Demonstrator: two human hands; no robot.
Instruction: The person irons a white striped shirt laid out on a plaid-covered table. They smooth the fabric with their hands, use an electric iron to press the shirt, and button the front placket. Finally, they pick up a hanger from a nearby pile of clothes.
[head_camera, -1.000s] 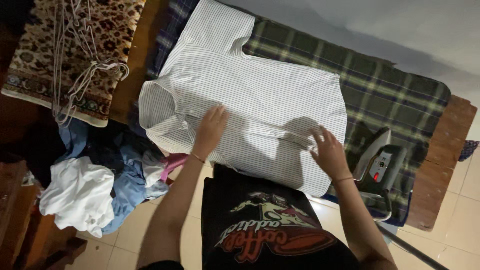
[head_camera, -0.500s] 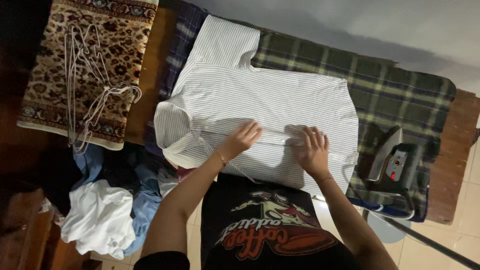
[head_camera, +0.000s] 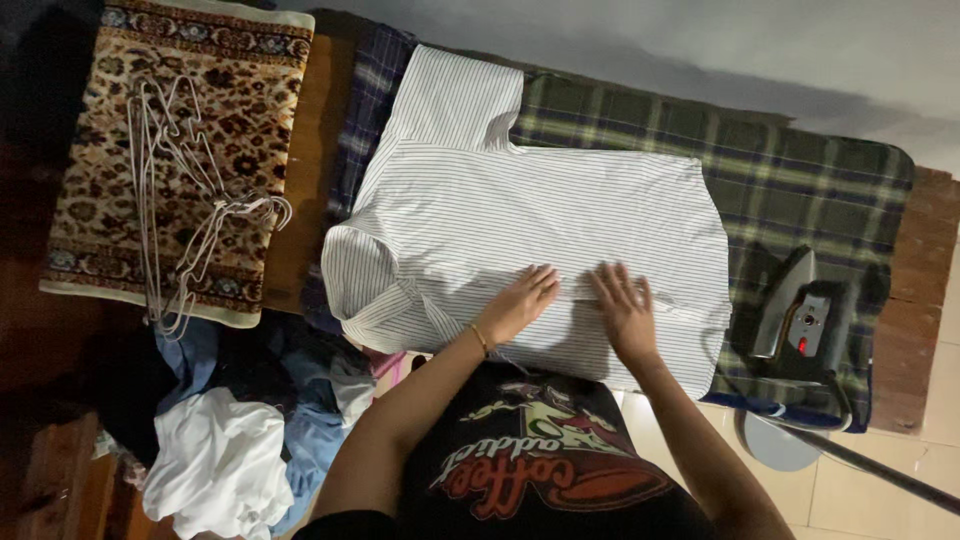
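Note:
A white striped short-sleeved shirt (head_camera: 520, 215) lies spread flat on a dark green plaid blanket (head_camera: 800, 190) that covers a wooden table. Its collar points left and one sleeve points away from me. My left hand (head_camera: 520, 300) rests flat on the shirt's near middle, fingers together, with a thin bracelet at the wrist. My right hand (head_camera: 625, 305) presses flat beside it, fingers spread, close to the button strip. Neither hand holds anything.
A grey electric iron (head_camera: 800, 320) stands on its heel at the blanket's right end, its cord running down right. Wire hangers (head_camera: 180, 210) lie on a leopard-patterned mat (head_camera: 100, 190) at left. A heap of white and blue clothes (head_camera: 240, 440) sits lower left. Tiled floor lies below.
Both hands have slid toward each other along the shirt's near middle: the left moved right, the right moved left. The view shifted so the table sits further right.

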